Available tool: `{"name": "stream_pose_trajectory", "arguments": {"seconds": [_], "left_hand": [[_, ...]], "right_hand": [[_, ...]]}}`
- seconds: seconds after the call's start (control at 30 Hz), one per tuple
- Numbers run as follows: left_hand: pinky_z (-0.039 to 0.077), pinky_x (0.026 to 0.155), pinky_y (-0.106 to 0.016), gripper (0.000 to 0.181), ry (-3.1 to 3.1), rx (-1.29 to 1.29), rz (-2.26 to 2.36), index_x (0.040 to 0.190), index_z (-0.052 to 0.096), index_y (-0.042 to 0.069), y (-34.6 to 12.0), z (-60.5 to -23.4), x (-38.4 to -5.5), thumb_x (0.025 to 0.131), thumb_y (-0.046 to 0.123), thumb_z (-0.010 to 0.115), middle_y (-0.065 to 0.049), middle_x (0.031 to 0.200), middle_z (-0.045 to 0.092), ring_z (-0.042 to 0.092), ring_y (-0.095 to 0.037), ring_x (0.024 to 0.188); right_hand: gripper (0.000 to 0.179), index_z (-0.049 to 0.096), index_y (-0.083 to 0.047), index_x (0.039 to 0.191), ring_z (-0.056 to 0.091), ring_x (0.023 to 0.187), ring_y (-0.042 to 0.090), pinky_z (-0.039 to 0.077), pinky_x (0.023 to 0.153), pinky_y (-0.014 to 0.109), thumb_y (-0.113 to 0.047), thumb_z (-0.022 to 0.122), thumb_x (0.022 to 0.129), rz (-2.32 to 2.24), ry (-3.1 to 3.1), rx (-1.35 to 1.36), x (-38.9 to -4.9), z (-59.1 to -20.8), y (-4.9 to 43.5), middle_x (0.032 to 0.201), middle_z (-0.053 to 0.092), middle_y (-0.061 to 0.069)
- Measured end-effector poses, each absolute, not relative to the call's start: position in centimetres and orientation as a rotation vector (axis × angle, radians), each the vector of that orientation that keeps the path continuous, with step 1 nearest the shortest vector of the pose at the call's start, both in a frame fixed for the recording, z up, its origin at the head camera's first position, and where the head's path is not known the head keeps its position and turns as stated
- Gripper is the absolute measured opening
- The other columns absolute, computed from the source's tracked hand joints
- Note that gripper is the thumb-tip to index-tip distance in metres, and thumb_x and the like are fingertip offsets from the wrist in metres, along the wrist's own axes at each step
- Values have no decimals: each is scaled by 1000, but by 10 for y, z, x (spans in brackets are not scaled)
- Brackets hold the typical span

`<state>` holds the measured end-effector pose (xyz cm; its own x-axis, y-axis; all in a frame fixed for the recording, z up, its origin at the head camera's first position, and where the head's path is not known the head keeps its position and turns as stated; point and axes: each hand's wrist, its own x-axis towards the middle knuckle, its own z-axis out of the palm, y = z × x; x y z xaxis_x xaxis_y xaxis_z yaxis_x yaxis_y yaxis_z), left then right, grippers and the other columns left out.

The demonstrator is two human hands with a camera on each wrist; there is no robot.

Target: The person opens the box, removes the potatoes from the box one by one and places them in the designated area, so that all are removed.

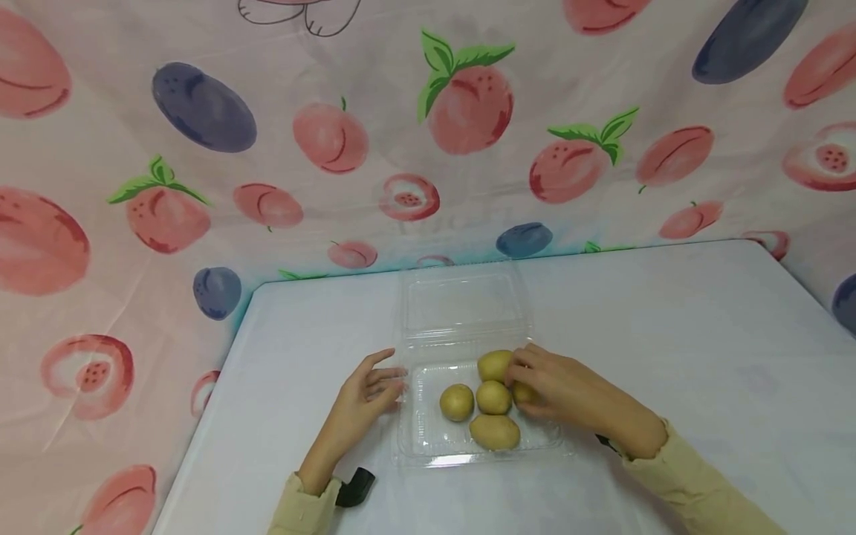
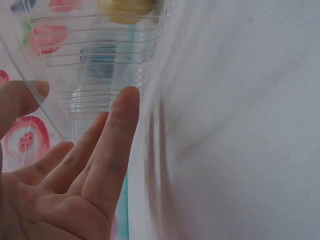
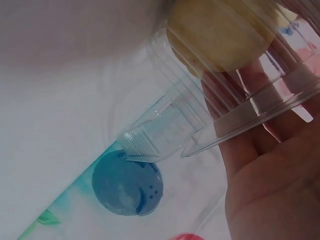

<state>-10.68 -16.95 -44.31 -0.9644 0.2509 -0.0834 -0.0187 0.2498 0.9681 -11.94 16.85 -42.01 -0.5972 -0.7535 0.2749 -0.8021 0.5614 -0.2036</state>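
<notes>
A clear plastic clamshell box (image 1: 428, 438) lies with its lid (image 1: 464, 301) folded back. Inside are several yellow potatoes: a round one (image 1: 457, 402) at left, a small one (image 1: 493, 397) in the middle, an oval one (image 1: 495, 432) at the front and another (image 1: 495, 365) at the back. My right hand (image 1: 555, 383) reaches over the box's right wall, its fingers curled over a potato (image 3: 225, 35) at that side, which they partly hide. My left hand (image 1: 364, 397) is beside the left wall, fingers extended and near the rim, holding nothing.
The box stands on a white-covered table (image 1: 321, 319). Behind it rises a fruit-printed cloth (image 1: 408, 126). A black strap piece (image 1: 356, 487) shows at the left wrist, below the sleeve cuff.
</notes>
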Motion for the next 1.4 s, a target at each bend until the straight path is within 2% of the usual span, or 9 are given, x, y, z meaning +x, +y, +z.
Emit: {"name": "stream_pose_trajectory", "arguments": {"seconds": [0.13, 0.27, 0.43, 0.7, 1.1, 1.4], "left_hand": [[62, 80, -30, 59, 2288, 212, 1779, 149, 39, 9, -171, -443, -106, 96, 11, 66, -21, 129, 63, 66, -34, 112], [61, 80, -30, 60, 2279, 212, 1777, 149, 39, 10, -172, -443, -106, 96, 14, 66, -20, 130, 62, 66, -34, 112], [61, 81, -29, 60, 2274, 214, 1772, 149, 39, 11, -173, -443, -106, 96, 16, 67, -20, 130, 62, 65, -33, 112], [61, 81, -30, 62, 2260, 215, 1780, 150, 39, 12, -172, -443, -107, 96, 17, 68, -20, 131, 62, 65, -33, 113], [61, 81, -29, 61, 2271, 222, 1780, 149, 39, 11, -171, -444, -109, 96, 16, 68, -19, 129, 63, 65, -33, 113], [61, 81, -29, 61, 2275, 203, 1782, 149, 40, 12, -171, -444, -109, 95, 15, 69, -19, 128, 63, 66, -32, 111]], "right_hand": [[32, 66, -11, 97, 58, 96, 17, 57, 75, 27, -14, 87, 73, 401, -2659, 1323, -119, -418, 166, 102, 58, 1], [35, 66, -9, 99, 63, 100, 22, 59, 81, 35, -16, 88, 72, 339, -2700, 1310, -117, -415, 165, 103, 59, 3], [37, 68, -8, 99, 62, 95, 21, 56, 68, 31, -19, 89, 70, 259, -2758, 1288, -116, -410, 163, 104, 60, 5], [36, 70, -9, 94, 54, 79, 12, 49, 57, 24, -16, 92, 66, 203, -2765, 1277, -116, -409, 160, 97, 55, 1], [36, 69, -4, 94, 50, 80, 14, 48, 63, 23, -11, 91, 67, 238, -2789, 1311, -117, -408, 159, 97, 53, 3], [30, 69, -5, 90, 45, 79, 12, 44, 62, 19, -5, 88, 67, 265, -2737, 1352, -118, -407, 158, 93, 51, 1]]}}
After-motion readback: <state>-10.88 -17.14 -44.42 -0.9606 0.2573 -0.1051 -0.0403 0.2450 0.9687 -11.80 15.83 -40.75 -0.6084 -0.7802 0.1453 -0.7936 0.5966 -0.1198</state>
